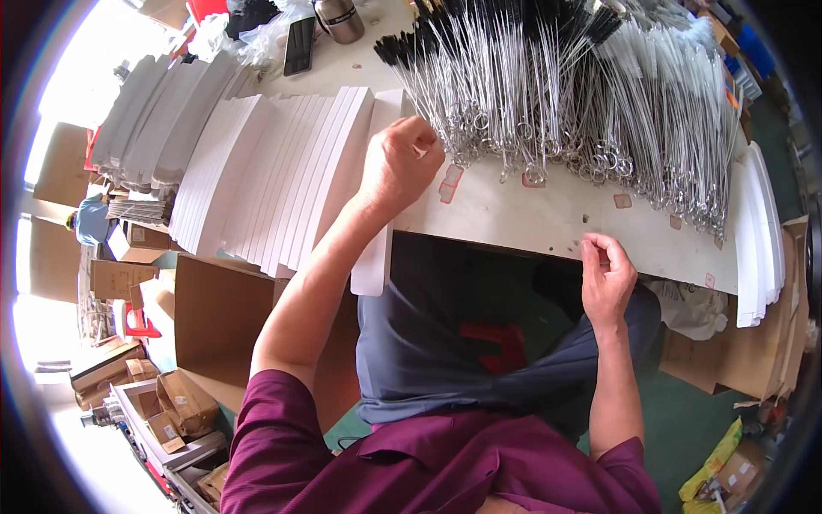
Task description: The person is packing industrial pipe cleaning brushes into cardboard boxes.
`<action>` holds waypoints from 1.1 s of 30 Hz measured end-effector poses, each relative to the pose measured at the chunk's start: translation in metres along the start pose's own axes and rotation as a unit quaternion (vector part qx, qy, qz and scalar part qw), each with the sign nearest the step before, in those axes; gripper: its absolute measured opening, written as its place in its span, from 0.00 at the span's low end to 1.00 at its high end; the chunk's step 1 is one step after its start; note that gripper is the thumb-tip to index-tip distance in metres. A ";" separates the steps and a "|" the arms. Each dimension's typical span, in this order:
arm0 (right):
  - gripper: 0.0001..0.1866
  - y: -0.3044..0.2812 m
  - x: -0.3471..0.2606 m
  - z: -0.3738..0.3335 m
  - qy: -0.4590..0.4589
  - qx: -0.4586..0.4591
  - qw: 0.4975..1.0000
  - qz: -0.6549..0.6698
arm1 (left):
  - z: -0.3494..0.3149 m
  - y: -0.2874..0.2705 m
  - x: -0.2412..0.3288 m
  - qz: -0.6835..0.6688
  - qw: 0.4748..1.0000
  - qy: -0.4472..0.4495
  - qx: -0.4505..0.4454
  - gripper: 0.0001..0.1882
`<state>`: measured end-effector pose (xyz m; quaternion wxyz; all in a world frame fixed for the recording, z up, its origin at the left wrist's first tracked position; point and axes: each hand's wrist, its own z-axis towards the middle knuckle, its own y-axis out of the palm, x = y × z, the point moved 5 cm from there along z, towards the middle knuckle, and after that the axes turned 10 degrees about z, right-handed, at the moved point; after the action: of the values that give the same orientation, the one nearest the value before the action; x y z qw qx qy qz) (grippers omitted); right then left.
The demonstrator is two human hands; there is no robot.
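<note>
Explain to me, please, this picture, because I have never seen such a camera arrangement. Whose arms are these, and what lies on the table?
There is no machine: one person works with two bare hands. The picture comes from the left of two fisheye cameras worn on the head, looking down, so straight edges bend near the rim. Its left is the person's left.

On the table lie narrow white boxes at left, and black-tipped wire brushes and white-tipped wire brushes toward the right. Behind are a phone and a steel flask.

The left hand is beside the black-tipped brushes; I cannot tell whether it holds anything. The right hand, fingers curled, shows nothing held.
</note>
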<state>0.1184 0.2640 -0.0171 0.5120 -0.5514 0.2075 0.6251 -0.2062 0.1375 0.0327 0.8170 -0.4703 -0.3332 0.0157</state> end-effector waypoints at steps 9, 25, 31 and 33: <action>0.04 0.014 -0.044 0.013 -0.072 -0.027 0.997 -0.018 | 0.033 -0.046 0.017 -0.160 0.984 -0.071 0.025 0.06; 0.26 0.206 -0.095 0.118 -0.459 -0.243 0.812 -0.265 | 0.082 -0.086 0.052 -0.242 0.968 0.036 0.061 0.10; 0.27 0.218 -0.066 0.132 -0.402 -0.281 0.811 -0.318 | 0.080 -0.121 0.052 -0.328 0.936 0.084 0.102 0.10; 0.27 0.219 -0.065 0.133 -0.400 -0.281 0.815 -0.311 | 0.077 -0.136 0.050 -0.354 0.925 0.039 0.130 0.10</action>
<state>-0.1438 0.2614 0.0150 0.5395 -0.4076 -0.3830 0.6294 -0.2492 0.1367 0.1912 0.8358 -0.2119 -0.4406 -0.2497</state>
